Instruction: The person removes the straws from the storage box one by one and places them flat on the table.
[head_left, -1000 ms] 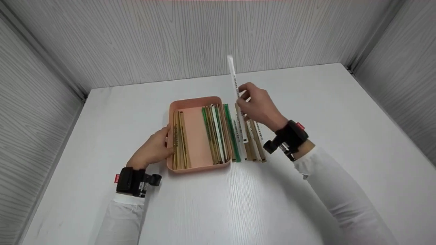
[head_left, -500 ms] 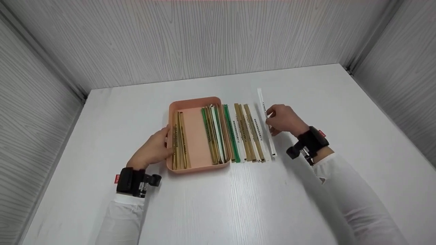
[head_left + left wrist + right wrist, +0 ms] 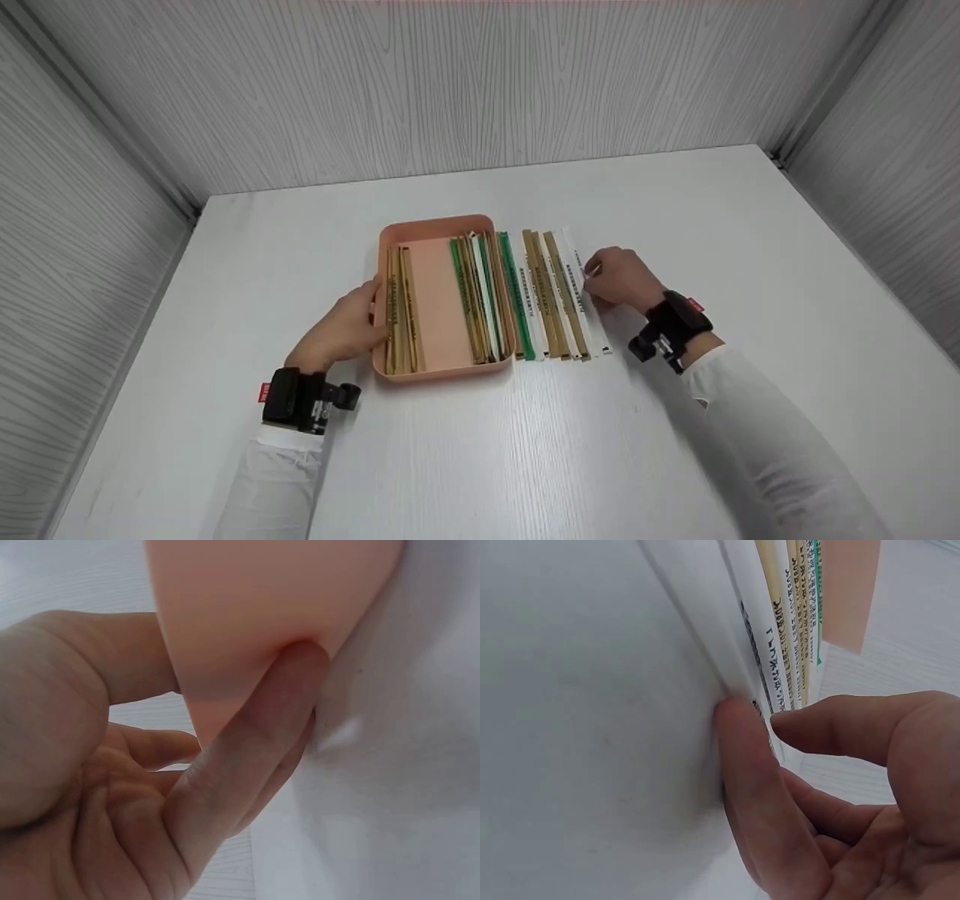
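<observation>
My left hand point(image 3: 339, 328) grips the left wall of a pink rectangular tray point(image 3: 441, 307), thumb over the rim inside and fingers outside, as the left wrist view also shows. At the right end of a row of straws on the table, my right hand point(image 3: 624, 280) pinches a white paper-wrapped straw point(image 3: 694, 596) between thumb and index finger. This straw lies flat beside another white straw point(image 3: 574, 281). Brown, white and green wrapped straws point(image 3: 536, 300) make up the row, roughly parallel and close together against the tray's right side.
Inside the tray, several brown straws point(image 3: 405, 315) lie along the left wall. A mixed bunch of green, brown and white straws point(image 3: 480, 300) lies along the right wall. Wood-grain panels point(image 3: 480, 90) enclose the white table point(image 3: 450, 465) at the back and sides.
My right hand has carried the white straw rightward, lowered it to the table, then moved it slightly left against the row's right end. The left hand keeps its hold on the tray.
</observation>
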Action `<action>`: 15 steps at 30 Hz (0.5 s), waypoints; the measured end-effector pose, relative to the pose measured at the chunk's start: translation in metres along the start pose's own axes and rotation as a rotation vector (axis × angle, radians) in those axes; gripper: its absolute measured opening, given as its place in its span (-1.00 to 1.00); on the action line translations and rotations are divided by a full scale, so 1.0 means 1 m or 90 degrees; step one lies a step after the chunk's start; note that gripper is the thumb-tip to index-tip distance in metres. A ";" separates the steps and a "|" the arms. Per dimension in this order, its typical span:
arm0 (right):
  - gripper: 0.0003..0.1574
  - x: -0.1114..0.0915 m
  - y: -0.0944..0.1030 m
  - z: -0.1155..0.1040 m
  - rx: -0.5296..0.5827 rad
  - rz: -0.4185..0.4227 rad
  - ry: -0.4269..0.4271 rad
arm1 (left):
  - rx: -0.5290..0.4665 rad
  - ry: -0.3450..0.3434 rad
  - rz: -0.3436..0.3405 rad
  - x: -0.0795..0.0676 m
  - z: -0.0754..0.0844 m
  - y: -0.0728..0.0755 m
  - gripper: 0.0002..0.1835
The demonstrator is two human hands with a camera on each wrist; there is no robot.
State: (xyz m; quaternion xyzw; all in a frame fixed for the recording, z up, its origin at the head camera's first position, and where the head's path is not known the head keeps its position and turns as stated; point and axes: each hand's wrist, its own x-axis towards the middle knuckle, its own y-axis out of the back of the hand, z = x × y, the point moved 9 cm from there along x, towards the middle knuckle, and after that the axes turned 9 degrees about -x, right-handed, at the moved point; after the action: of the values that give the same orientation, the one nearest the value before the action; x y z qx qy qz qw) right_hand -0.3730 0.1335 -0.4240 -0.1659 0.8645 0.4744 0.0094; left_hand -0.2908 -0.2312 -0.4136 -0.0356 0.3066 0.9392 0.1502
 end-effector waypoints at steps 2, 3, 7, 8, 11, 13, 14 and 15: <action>-0.52 -0.002 0.001 -0.001 0.008 0.002 0.000 | 0.004 -0.005 0.004 0.001 0.001 0.002 -0.03; -0.51 -0.002 0.001 -0.001 0.015 0.001 0.000 | 0.005 -0.007 0.006 0.001 0.002 0.003 -0.02; -0.52 -0.005 -0.001 -0.005 0.023 0.001 0.007 | 0.001 -0.002 0.007 0.002 0.001 0.004 -0.01; -0.52 -0.005 -0.002 -0.005 0.025 -0.001 0.009 | 0.000 0.002 0.007 0.002 0.001 0.003 -0.01; -0.52 -0.007 -0.005 -0.007 0.024 -0.003 0.010 | -0.007 0.014 -0.001 0.001 -0.002 0.001 0.00; -0.52 -0.007 -0.006 -0.008 0.023 -0.004 0.010 | -0.007 0.018 -0.002 0.001 -0.003 0.001 -0.01; -0.52 -0.007 -0.006 -0.008 0.022 -0.004 0.009 | -0.007 0.017 -0.003 0.001 -0.003 0.000 -0.01; -0.52 -0.008 -0.006 -0.008 0.019 -0.002 0.009 | -0.009 0.015 -0.005 0.001 -0.002 0.000 -0.01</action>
State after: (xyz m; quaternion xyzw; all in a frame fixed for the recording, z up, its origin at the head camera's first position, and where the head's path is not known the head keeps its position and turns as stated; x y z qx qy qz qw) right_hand -0.3629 0.1262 -0.4236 -0.1707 0.8713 0.4600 0.0068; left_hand -0.2919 -0.2322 -0.4156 -0.0486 0.3014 0.9403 0.1502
